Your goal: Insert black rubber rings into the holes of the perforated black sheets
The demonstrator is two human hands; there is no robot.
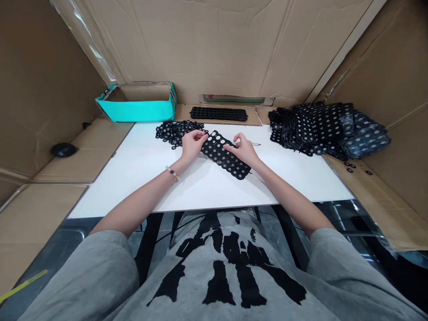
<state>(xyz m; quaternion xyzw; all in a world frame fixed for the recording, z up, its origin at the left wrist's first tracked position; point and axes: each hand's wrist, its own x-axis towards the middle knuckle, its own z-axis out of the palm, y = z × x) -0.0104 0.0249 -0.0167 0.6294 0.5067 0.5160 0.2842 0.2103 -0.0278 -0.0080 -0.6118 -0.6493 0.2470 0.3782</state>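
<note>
A black rubber-like sheet (224, 157) with rows of pale round spots and a few open holes at its far end lies slanted between my hands. My left hand (193, 143) pinches its far left corner, fingers pressed together. On its far right edge rests the thumb of my right hand (244, 151), the other fingers curled; their grip under the sheet is partly hidden. A heap of small black rings (177, 130) sits just beyond my left hand. Behind my right hand shows the tip of a thin pale, pen-like tool (256, 144).
A turquoise-fronted open box (140, 110) stands at the back left. A stack of black perforated strips (219, 113) lies at the back middle. More spotted black sheets (314, 127) are piled at the right, near several loose rings (349, 166). Cardboard walls (214, 49) surround the white tabletop (187, 191).
</note>
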